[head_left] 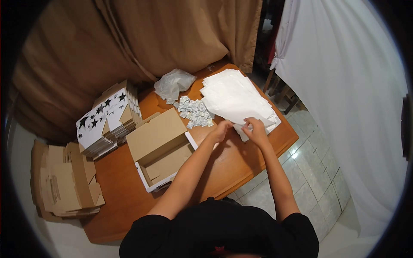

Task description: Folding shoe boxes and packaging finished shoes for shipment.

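A stack of thin white paper sheets lies fanned out on the right part of the table. Its top sheet is lifted at the near edge. My left hand pinches that edge at its left corner. Just to the right, my right hand grips the same sheet with bent fingers. A cardboard box, lid raised, stands on the table to the left of my left arm. Its brown inside shows a bare bottom and a small flap. Beyond my left hand lies a loose pile of small silvery-white packets.
Folded boxes with black stars are stacked at the back left. More flat brown cardboard leans at the table's left end. A crumpled clear plastic bag sits behind the packets. Brown and white curtains hang around the wooden table.
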`<state>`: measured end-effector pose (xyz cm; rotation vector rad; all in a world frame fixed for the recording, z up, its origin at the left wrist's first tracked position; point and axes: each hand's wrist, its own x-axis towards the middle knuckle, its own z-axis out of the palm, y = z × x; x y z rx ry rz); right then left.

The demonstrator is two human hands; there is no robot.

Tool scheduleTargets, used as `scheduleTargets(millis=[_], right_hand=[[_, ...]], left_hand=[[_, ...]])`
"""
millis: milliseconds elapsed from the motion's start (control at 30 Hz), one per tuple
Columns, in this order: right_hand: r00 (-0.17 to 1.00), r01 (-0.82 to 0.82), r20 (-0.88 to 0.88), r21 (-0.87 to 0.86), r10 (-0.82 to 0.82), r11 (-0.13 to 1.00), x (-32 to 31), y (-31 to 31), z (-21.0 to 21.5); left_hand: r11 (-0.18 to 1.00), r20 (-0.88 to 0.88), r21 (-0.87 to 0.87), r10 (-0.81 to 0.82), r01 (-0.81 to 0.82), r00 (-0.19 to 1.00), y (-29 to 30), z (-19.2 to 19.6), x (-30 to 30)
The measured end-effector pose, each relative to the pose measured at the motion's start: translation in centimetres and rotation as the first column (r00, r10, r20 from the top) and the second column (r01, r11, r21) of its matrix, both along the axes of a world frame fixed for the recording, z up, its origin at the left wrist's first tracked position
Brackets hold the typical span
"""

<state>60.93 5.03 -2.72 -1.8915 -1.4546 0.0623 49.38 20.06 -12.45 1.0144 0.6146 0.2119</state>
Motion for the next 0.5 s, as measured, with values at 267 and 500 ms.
scheduleTargets(millis=[267,500], right_hand=[[0.808,-0.574,0.167,0.008,0.565,0.819,-12.5,1.1,2.8],[0.541,-0.841,-0.049,-0.044,0.84,0.539,-19.4,3.7,2.6]], left_hand=[[0.98,0.014,0.072,0.186,-0.187,0.982,2.7,6.8,-11.7],[0.812,0.023,0.313,0.513,-0.493,0.858,2.3,8.1,-25.0]])
